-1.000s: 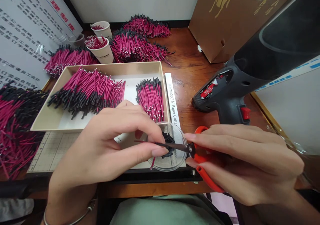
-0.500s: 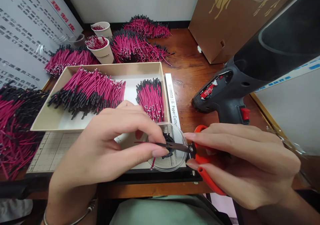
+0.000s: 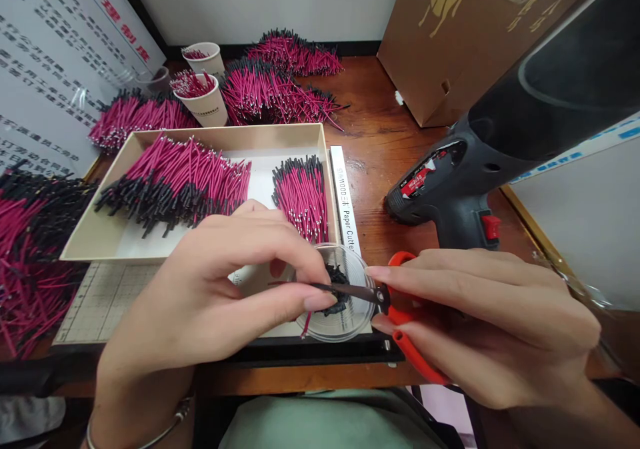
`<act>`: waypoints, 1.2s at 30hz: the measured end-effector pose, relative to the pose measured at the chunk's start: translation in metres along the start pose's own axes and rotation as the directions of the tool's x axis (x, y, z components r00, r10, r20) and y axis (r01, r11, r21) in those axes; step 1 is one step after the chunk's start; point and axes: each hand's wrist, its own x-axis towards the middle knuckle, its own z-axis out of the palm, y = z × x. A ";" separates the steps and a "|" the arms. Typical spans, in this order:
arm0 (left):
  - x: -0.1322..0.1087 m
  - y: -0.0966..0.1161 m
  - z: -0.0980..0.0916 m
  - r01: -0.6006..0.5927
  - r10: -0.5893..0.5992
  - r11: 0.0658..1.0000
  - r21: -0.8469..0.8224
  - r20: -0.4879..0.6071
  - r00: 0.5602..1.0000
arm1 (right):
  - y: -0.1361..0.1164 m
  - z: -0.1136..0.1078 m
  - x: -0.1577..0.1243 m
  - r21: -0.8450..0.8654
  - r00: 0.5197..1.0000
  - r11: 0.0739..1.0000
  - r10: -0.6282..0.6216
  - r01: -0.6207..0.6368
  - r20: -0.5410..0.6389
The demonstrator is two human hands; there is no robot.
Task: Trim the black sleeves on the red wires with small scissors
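My left hand (image 3: 220,282) pinches a short red wire (image 3: 306,324) between thumb and fingers, just over a small clear plastic dish (image 3: 345,319) that holds black scraps. My right hand (image 3: 495,322) is closed round orange-handled scissors (image 3: 400,316). Their dark blades reach left across the dish and meet the wire at my left fingertips. Both hands hover above the near end of a paper cutter board (image 3: 105,296).
A shallow beige box (image 3: 105,236) holds two piles of red wires with black ends. More such wires lie heaped at the left and back, with two paper cups (image 3: 205,102) among them. A black heat gun (image 3: 450,189) rests at right, beside a brown carton (image 3: 450,42).
Almost nothing differs; my right hand and the scissors shifted very slightly, and the blades stay at the wire over the dish.
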 end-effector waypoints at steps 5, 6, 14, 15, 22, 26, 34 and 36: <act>0.001 0.001 0.001 -0.020 0.020 0.999 -0.025 -0.020 1.000 | 0.000 -0.001 0.000 -0.029 1.000 0.999 0.017 -0.017 -0.017; 0.002 0.001 0.002 -0.020 0.020 1.000 -0.024 -0.020 1.000 | 0.001 0.000 0.000 -0.021 0.999 0.999 0.025 -0.026 -0.028; 0.001 -0.002 0.000 -0.051 0.051 0.999 -0.018 0.013 0.999 | -0.003 0.000 0.001 0.047 0.999 0.999 0.025 -0.023 -0.047; 0.000 -0.003 0.000 -0.050 0.051 0.999 -0.019 0.016 0.999 | -0.003 0.000 0.001 0.049 0.999 0.999 0.020 -0.018 -0.042; 0.002 -0.001 0.001 -0.043 0.043 0.999 -0.020 0.019 0.999 | 0.000 0.000 0.001 0.046 1.000 0.999 0.021 -0.021 -0.017; 0.002 -0.001 0.002 -0.015 0.015 1.000 -0.011 -0.002 1.000 | 0.000 -0.001 0.000 0.019 1.000 1.000 -0.006 0.007 -0.021; 0.002 -0.001 0.002 -0.027 0.027 0.999 -0.022 -0.012 1.000 | -0.003 0.000 0.000 0.017 0.998 0.999 0.033 -0.032 -0.046; 0.002 -0.001 0.002 -0.034 0.034 0.999 -0.012 -0.010 0.999 | -0.003 0.000 0.001 0.034 0.998 0.999 0.037 -0.035 -0.053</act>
